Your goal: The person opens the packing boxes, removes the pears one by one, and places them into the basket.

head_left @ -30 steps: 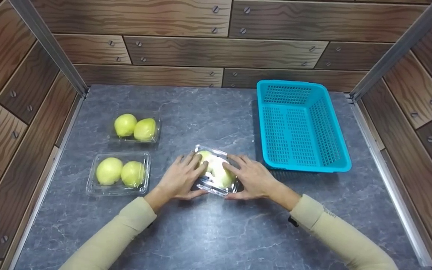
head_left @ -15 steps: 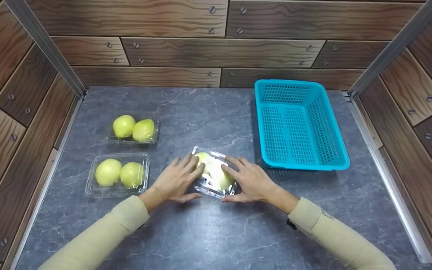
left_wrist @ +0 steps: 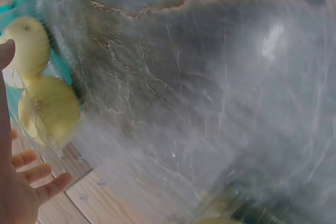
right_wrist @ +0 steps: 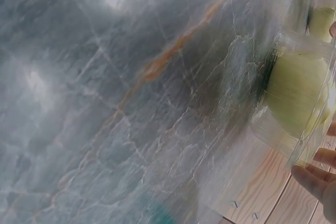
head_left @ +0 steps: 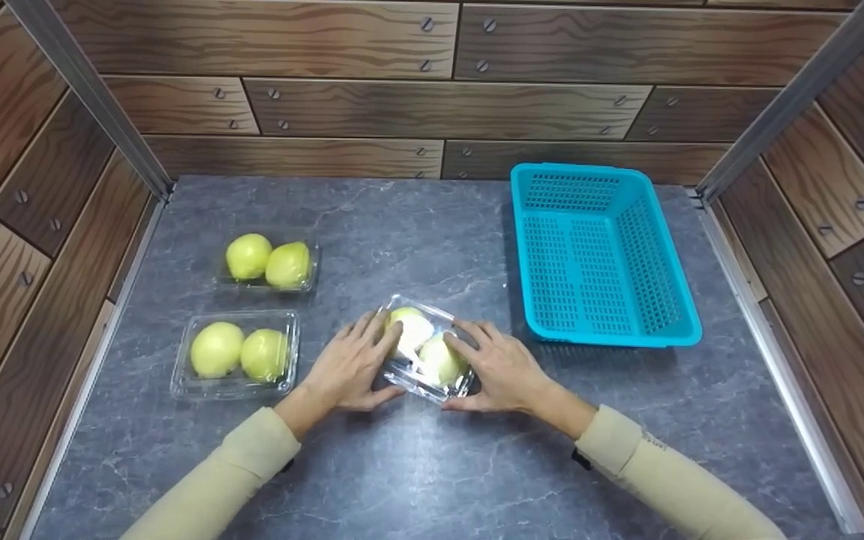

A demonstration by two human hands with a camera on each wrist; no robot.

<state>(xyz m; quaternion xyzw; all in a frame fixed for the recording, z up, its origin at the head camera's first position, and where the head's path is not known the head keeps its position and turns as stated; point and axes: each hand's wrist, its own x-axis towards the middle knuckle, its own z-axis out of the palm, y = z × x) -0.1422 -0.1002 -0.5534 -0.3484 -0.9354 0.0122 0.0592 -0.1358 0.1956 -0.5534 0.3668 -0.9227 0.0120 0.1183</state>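
Observation:
A clear plastic clamshell container (head_left: 409, 384) sits turned at an angle in the middle of the table, its lid down over two yellow-green fruits (head_left: 441, 360). Along its left side lies my left hand (head_left: 349, 367), fingertips on the lid and thumb by the near corner. My right hand (head_left: 507, 369) rests over the right side, index fingertip on the lid, thumb at the near right corner. The left wrist view shows that hand's fingers (left_wrist: 39, 172) spread and fairly straight beside the container. In the right wrist view, fingertips (right_wrist: 307, 177) touch the container's edge.
Two more clamshells with two fruits each stand at left, a nearer clamshell (head_left: 186, 381) and a farther clamshell (head_left: 315, 262). A blue perforated basket (head_left: 571, 255) stands at the back right. Wood-patterned walls (head_left: 342, 105) and metal posts (head_left: 94, 90) enclose the grey marbled table (head_left: 417, 480).
The left thumb has drawn slightly away from the container's near edge, and glare on the lid has shifted. Both hands stay at the container's sides; the whole head view has shifted a little.

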